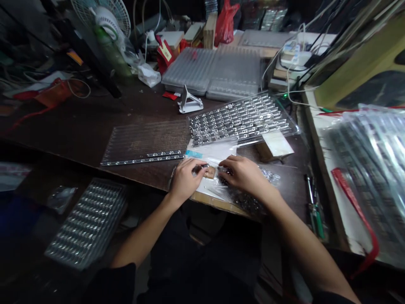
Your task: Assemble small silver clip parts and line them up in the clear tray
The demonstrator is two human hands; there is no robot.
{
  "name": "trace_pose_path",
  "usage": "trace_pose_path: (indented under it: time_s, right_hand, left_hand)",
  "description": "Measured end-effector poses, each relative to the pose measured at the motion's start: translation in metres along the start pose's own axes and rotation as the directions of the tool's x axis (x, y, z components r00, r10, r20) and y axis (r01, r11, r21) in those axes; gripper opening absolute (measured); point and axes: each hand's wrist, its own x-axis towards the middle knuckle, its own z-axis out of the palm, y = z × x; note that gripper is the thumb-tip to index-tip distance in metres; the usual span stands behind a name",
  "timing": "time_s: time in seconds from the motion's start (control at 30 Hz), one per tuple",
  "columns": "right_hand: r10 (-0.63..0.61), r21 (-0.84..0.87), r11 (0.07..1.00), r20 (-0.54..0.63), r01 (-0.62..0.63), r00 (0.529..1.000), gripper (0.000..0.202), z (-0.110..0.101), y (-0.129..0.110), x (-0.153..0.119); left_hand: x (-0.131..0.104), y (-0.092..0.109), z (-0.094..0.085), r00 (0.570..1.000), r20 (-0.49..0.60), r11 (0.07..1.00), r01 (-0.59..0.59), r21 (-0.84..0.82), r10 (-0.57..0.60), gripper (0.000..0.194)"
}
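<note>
At the desk's [139,106] near edge, your left hand [186,179] pinched a small metal part [205,165] beside a brown block [210,172]; your right hand [245,173] curled at a clear bag [221,191] of parts, hold impossible to tell. Beyond: sparse tray [142,137] left, fuller tray [292,126] right; toward the far edge lay clear trays [234,67]

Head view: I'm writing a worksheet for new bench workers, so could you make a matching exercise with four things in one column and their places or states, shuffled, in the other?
Things
1. Left hand
2. Right hand
3. Partly filled tray
4. Red plastic bag

Places or states
A. Behind the side-by-side clear trays
B. Metallic pieces only along its near edge
C. Pinching a small metallic piece
D. At a heap of small shiny parts

Right pairs: 1-C, 2-D, 3-B, 4-A
</note>
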Motion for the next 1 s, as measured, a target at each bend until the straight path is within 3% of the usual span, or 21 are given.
trace_pose_path:
  time_s: [0.13,0.3,0.5,0.73,0.87,1.0]
  right_hand:
    - [0.048,-0.008,0.999,0.093,-0.047,0.995,0.016,-0.006,0.005,-0.004]
    - [-0.009,0.035,0.999,0.092,0.006,0.996,0.016,-0.003,0.003,-0.004]
    - [-0.05,0.27,0.961,-0.063,0.065,0.997,0.014,0.001,0.017,-0.002]
    - [-0.037,0.36,0.927,-0.184,0.103,0.982,0.023,0.009,0.016,0.002]
    - [-0.095,0.415,0.889,-0.252,0.196,0.963,0.02,0.017,0.007,0.007]
    - [-0.154,0.451,0.851,-0.274,0.268,0.949,0.019,0.025,-0.002,0.014]
  left_hand:
    - [0.003,0.002,0.011,0.998,0.065,1.0,-0.013,-0.023,0.014,0.007]
    - [0.002,-0.003,0.014,0.996,0.09,1.0,-0.002,-0.026,0.004,0.009]
    - [0.001,-0.003,0.013,0.995,0.094,1.0,0.015,-0.01,-0.014,0.007]
    - [-0.001,-0.004,0.015,0.996,0.085,1.0,0.004,0.003,-0.004,0.008]
    - [-0.004,-0.004,0.007,0.998,-0.062,0.999,-0.001,-0.051,-0.002,0.009]
    - [0.0,-0.019,-0.021,0.984,-0.178,1.0,0.004,0.013,-0.002,0.009]
